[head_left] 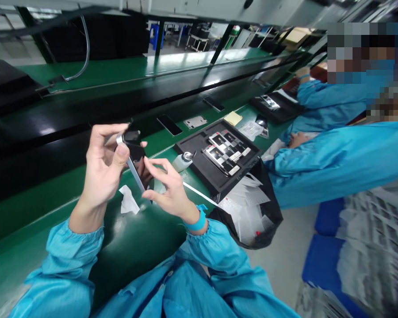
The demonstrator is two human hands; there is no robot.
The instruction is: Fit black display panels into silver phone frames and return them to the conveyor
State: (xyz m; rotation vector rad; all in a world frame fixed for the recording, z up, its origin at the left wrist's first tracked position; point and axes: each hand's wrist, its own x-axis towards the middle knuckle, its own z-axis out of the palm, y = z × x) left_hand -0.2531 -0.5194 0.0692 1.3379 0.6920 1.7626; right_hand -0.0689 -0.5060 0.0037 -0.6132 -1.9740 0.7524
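My left hand [102, 165] is closed around the top end of a slim dark phone [134, 152] with a silver edge, held upright and tilted above the green bench [46, 194]. My right hand [167, 187] grips the phone's lower end, thumb and fingers pinched on it, a blue strap at the wrist. A crumpled white wipe [128, 201] lies on the bench just below both hands. A small white bottle [183, 161] stands right of my right hand.
A black tray [192, 145] holding several phones sits to the right, above a black bag of white scraps [252, 212]. A dark phone [170, 125] and a grey plate [195, 122] lie near the black conveyor [86, 115]. A co-worker in a blue gown [334, 163] sits at the right.
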